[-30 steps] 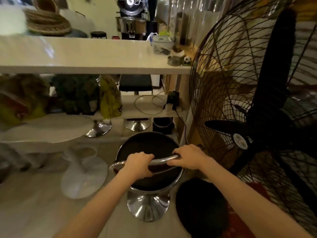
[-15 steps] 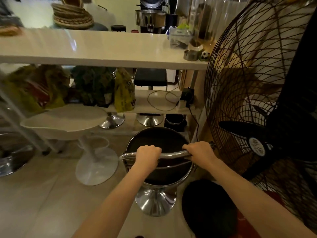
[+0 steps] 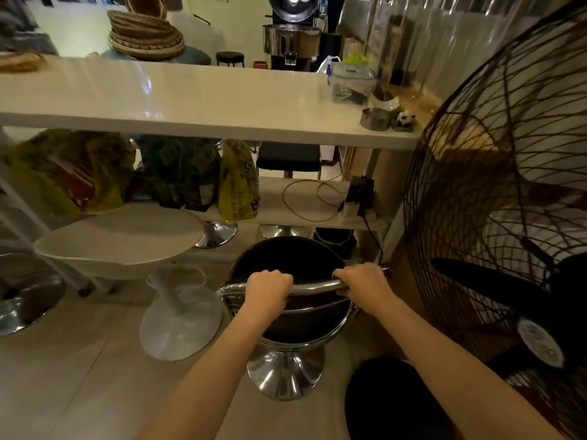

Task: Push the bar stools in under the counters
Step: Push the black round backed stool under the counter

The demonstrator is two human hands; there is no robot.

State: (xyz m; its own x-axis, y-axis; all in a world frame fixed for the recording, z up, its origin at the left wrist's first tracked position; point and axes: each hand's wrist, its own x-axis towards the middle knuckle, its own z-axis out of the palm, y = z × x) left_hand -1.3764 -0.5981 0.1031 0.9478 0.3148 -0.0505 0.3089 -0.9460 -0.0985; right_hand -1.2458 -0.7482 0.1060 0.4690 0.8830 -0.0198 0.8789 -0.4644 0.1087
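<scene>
A black bar stool (image 3: 287, 258) with a chrome back rail and chrome pedestal base (image 3: 286, 374) stands on the floor in front of the white counter (image 3: 197, 100). My left hand (image 3: 268, 292) and my right hand (image 3: 363, 284) both grip the chrome back rail from behind. The seat's front edge lies close to the lower shelf (image 3: 305, 201) under the counter. A white stool (image 3: 117, 239) with a round white base (image 3: 179, 325) stands to its left. Two more chrome stool bases (image 3: 217, 233) show behind the shelf.
A large black floor fan (image 3: 502, 217) fills the right side, close to my right arm. Bags (image 3: 236, 182) and a cable lie on the lower shelf. Baskets (image 3: 146, 34), a container and an ashtray (image 3: 374, 119) sit on or behind the counter. Another chrome base (image 3: 25, 300) is at far left.
The black stool and both hands have moved forward toward the counter, and the view has shifted so the counter and shelf appear closer. Both hands keep their grip on the rail.
</scene>
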